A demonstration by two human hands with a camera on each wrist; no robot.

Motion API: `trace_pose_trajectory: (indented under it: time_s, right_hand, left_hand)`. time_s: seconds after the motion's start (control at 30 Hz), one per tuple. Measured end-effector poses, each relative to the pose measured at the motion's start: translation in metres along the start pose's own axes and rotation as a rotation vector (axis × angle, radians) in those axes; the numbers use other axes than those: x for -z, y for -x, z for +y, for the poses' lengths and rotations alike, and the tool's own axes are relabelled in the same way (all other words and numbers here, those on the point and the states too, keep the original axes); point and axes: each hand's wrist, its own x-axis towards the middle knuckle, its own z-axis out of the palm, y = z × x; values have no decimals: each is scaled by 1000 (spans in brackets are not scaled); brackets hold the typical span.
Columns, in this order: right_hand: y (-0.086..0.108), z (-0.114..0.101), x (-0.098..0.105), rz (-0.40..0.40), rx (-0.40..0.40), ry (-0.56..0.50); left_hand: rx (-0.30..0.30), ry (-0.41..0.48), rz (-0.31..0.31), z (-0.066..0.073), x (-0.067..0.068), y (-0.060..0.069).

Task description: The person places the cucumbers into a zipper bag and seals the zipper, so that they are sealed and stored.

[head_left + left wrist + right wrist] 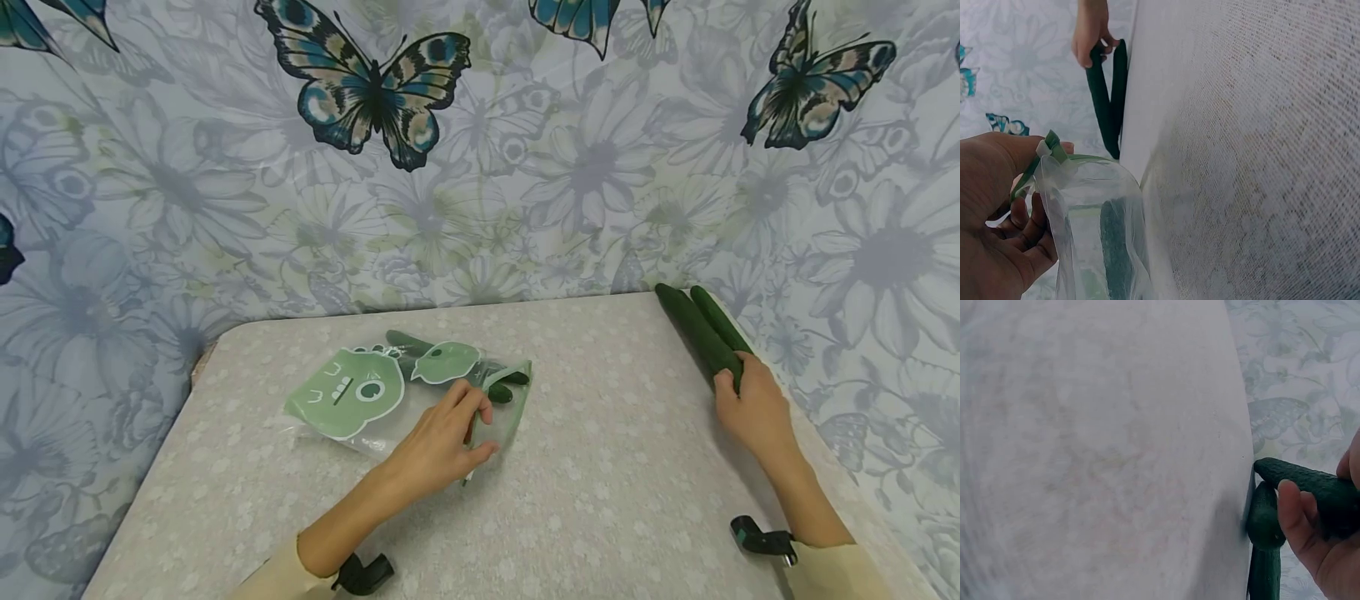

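Observation:
A clear bag with green cartoon shapes (345, 393) lies left of centre on the table, cucumbers inside it, one showing through the plastic (1116, 250). My left hand (438, 437) holds the bag's green-edged opening (1088, 157), fingers curled at the rim. At the table's right back edge, my right hand (756, 408) grips the near end of a dark green cucumber (693, 329). A second cucumber (720, 319) lies close along its right side. In the right wrist view the thumb and fingers are around one cucumber (1316, 487), partly cut off by the frame.
The table (600, 500) has a pale patterned cover. Behind it and along its right side hangs a cloth (510, 208) printed with flowers and butterflies. A black wrist device (363, 575) sits at the left sleeve, another (761, 537) at the right.

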Motion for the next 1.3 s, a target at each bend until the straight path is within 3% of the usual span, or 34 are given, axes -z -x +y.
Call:
trace_pose_trajectory:
  time_s: [0.4, 0.57, 0.8, 1.03, 1.3]
  right_hand:
    - [-1, 6, 5, 87, -89, -106]
    - [5, 7, 9, 92, -140, -215]
    - [17, 2, 11, 93, -166, -287]
    - [25, 1, 12, 92, -160, -439]
    - [28, -2, 17, 62, -195, -698]
  left_hand:
    - [2, -11, -4, 1, -1, -1]
    - [0, 0, -7, 2, 0, -1]
    - [3, -1, -14, 3, 1, 0]
    - [9, -1, -15, 2, 1, 0]
    - [6, -10, -8, 1, 0, 0]
